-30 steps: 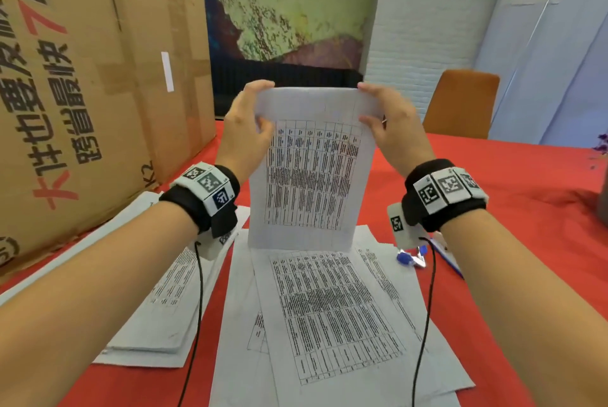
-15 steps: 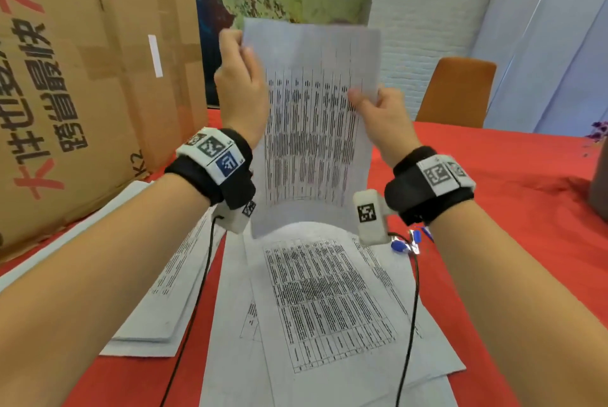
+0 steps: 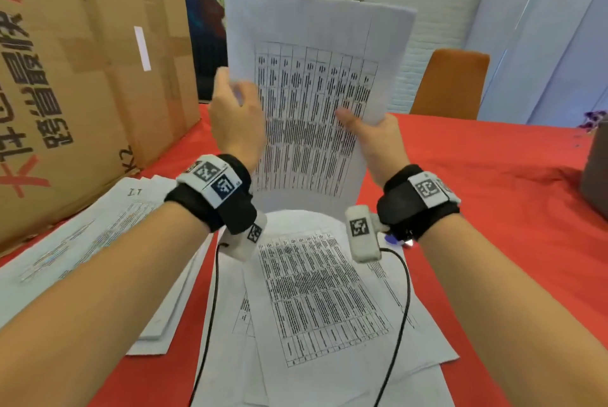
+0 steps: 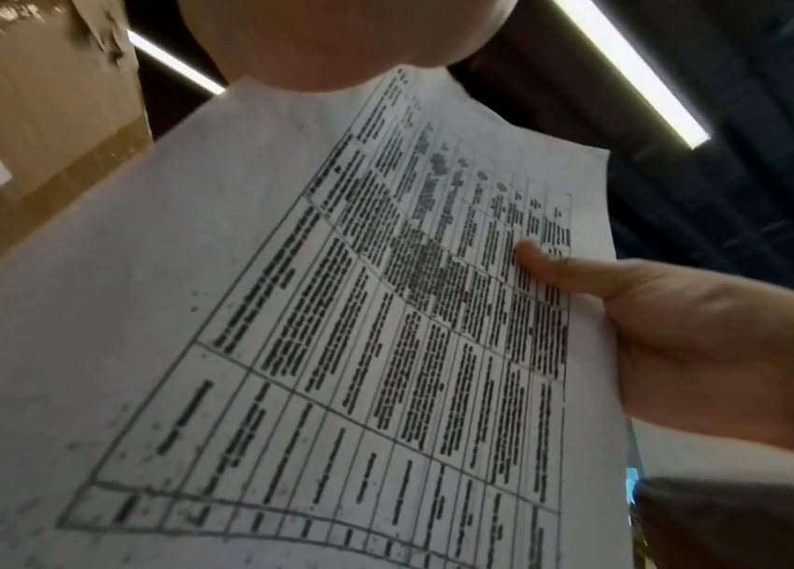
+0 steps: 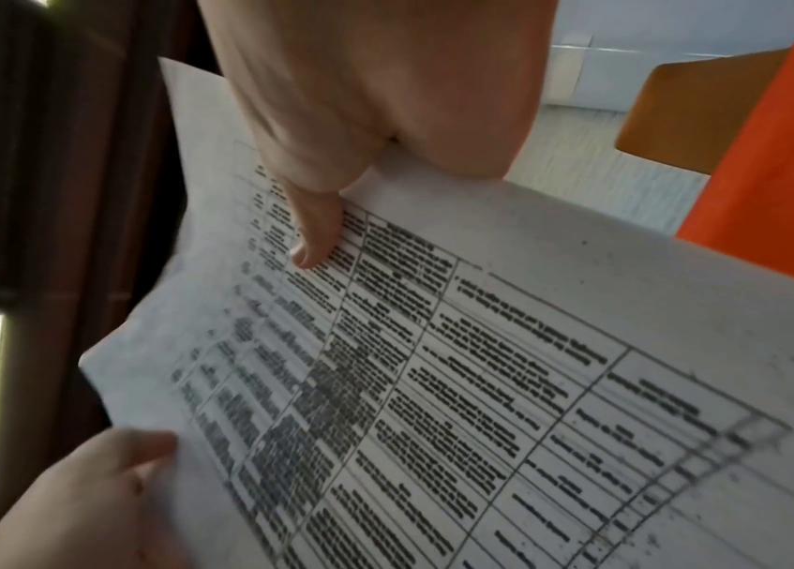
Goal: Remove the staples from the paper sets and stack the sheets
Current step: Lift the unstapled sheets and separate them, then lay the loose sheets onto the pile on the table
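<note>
Sheet (image 3: 312,104) upright between seemingly pinching hands.

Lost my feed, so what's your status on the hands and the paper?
Left hand and right hand both gripping one printed sheet, held upright over the loose sheets on the table. Nothing in the way.

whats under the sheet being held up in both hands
Below the held sheet loose printed sheets lie fanned on the red tablecloth. A blue-and-metal item peeks out by the right wrist; it is mostly covered, so what it is cannot be told.
</note>
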Demonstrator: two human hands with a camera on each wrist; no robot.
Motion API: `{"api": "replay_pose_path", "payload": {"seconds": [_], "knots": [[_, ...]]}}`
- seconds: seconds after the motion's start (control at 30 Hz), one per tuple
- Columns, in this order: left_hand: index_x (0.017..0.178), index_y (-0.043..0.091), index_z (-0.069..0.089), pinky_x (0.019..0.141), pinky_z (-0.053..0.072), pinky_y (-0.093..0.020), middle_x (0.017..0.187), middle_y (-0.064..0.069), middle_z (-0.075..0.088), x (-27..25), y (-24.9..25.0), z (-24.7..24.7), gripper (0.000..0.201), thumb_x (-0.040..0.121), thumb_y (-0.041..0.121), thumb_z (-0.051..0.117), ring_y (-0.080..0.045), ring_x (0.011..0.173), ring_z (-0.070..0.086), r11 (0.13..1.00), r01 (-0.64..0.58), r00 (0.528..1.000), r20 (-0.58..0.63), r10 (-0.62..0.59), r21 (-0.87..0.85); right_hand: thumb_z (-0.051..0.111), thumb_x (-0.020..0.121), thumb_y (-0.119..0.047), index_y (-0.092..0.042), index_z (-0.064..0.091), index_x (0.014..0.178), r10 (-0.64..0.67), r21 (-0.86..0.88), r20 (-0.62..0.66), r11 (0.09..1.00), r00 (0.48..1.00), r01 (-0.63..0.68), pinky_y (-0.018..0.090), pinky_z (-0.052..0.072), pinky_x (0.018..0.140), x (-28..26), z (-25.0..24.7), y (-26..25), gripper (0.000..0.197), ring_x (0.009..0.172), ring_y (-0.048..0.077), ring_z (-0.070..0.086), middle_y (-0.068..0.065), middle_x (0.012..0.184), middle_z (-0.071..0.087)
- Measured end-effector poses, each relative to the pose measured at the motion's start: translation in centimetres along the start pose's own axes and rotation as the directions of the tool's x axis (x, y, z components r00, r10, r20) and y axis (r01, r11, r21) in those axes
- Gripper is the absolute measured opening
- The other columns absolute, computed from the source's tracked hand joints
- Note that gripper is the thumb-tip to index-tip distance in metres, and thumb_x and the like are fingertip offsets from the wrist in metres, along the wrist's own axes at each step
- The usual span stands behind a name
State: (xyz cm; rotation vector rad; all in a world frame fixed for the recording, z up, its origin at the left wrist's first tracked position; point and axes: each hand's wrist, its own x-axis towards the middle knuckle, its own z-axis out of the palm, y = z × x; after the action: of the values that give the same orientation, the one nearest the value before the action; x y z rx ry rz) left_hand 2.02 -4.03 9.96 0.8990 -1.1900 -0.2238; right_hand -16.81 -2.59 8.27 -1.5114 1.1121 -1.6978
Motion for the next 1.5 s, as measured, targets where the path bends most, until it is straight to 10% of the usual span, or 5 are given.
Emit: {"api": "replay_pose_path", "payload": {"seconds": [0.27,0.53,0.67,0.9,1.5], "knots": [[0.066,0.013,0.035,0.057,0.014,-0.029,0.064,0.0,0.037,-2.3,-5.6,-1.4,0.032,0.097,0.013,0.039,-0.02,0.07,0.035,0.931,0.187,0.952,0.177,-0.251,0.315,0.067,0.087,-0.03,-0.003,0.062,0.119,0.567,-0.686,0.296,0.686,0.769,-0.242,0.044,0.05,0.097,-1.7,-3.6,7.3,0.042,0.106,0.026,0.064,0.01,0.117,0.067],[0.056,0.014,0.039,0.052,0.023,-0.033,0.054,-0.003,0.033,-3.6,-5.4,-4.2,0.04,0.094,0.013,0.051,-0.018,0.053,0.032,0.916,0.031,0.776,0.567,-0.275,0.401,0.055,0.093,-0.04,-0.007,0.061,0.124,0.546,-0.95,-0.306,-0.228,0.78,-0.213,0.026,0.046,0.086,-2.2,-16.0,9.1,0.046,0.115,0.026,0.06,0.012,0.126,0.063],[0.059,0.019,0.028,0.05,0.016,-0.026,0.056,0.005,0.024,-5.9,-6.8,-4.0,0.043,0.094,0.015,0.052,-0.01,0.05,0.021,0.928,0.08,0.64,0.694,-0.328,0.365,0.05,0.095,-0.046,-0.001,0.056,0.122,0.472,-0.899,-0.415,-0.081,0.777,-0.431,0.032,0.045,0.087,-2.1,-16.2,10.1,0.053,0.114,0.033,0.058,0.019,0.125,0.06],[0.058,0.019,0.027,0.054,0.015,-0.029,0.055,0.005,0.025,-7.2,-6.1,-2.8,0.045,0.096,0.018,0.05,-0.013,0.053,0.022,0.939,-0.034,0.621,0.743,-0.25,0.344,0.061,0.059,-0.022,-0.009,0.05,0.111,0.143,-0.198,-0.379,0.953,0.914,-0.231,0.034,0.049,0.074,1.3,-9.2,3.8,0.055,0.084,0.023,0.059,0.008,0.096,0.057],[0.054,0.019,0.033,0.048,0.018,-0.026,0.051,0.007,0.03,-7.6,-4.2,-2.0,0.045,0.096,0.018,0.05,-0.013,0.05,0.026,0.941,-0.102,0.665,0.726,-0.176,0.323,0.055,0.089,-0.048,-0.018,0.05,0.061,0.118,-0.097,-0.357,0.982,0.927,-0.162,0.03,0.041,0.065,2.9,2.4,0.7,0.041,0.064,0.017,0.051,-0.004,0.063,0.052]]}}
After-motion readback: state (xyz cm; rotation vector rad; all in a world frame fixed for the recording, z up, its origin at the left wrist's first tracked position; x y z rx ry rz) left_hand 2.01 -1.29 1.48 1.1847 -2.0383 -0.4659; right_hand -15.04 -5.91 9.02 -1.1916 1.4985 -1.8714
